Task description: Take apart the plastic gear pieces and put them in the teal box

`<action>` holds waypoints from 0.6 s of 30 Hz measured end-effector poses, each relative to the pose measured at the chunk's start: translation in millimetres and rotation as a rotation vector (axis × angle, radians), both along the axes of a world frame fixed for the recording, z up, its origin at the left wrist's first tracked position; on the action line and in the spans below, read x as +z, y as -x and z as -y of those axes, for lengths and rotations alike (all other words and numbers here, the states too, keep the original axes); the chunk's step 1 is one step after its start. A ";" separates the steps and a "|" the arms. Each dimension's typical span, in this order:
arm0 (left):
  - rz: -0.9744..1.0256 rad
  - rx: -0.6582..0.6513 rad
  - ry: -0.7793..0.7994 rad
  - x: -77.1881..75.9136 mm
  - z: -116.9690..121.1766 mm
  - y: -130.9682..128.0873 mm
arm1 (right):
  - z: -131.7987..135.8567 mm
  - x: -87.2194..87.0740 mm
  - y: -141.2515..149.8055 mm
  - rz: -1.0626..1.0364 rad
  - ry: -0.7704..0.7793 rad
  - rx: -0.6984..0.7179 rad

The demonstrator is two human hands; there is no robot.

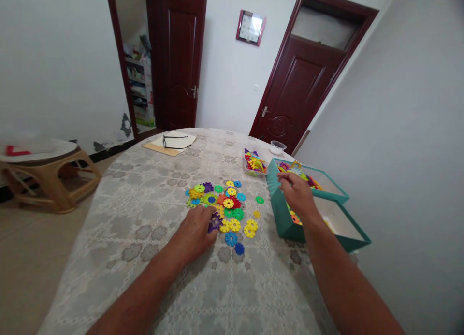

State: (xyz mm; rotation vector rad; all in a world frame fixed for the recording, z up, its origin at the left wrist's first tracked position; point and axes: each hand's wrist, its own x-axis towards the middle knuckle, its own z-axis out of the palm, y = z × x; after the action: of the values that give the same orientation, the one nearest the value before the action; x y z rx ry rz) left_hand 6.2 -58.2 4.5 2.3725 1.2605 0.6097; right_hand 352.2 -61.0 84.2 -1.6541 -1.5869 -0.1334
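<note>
A heap of plastic interlocking discs (228,203) in several colours is spread over the middle of the table. At the heap's near left edge, my left hand (195,228) has its thumb and fingers closed around the side of a purple interlocking piece (216,222). My right hand (297,192) is above the divider of a teal two-compartment box (281,214), fingers curled in a pinch. Whether anything small sits between those fingertips is too hard to see. More coloured pieces (313,182) lie in the far compartment; others show partly behind my right wrist in the near one.
Beyond the heap stands a clear tub of coloured pieces (255,163), with a transparent bowl (278,146) behind it. Glasses (176,141) rest on a pad of paper (155,146) at the far left. A patterned cloth (145,277) covers the table; a stool (50,175) stands left.
</note>
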 end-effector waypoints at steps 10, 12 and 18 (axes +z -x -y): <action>-0.058 0.030 0.074 10.6 -7.5 24.3 | -20.7 -73.9 97.6 0.233 0.428 0.358; -0.048 0.053 0.102 12.3 -6.9 26.8 | -25.8 -84.5 101.5 0.288 0.424 0.335; 0.024 0.023 0.132 8.0 -10.1 30.3 | -8.5 -85.7 106.2 0.295 0.326 0.470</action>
State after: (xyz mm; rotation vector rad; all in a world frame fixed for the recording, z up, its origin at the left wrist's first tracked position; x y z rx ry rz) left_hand -24.1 -48.1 12.5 2.2401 1.2782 0.5425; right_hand 246.0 -52.5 -1.6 -1.4932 -2.2799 0.1393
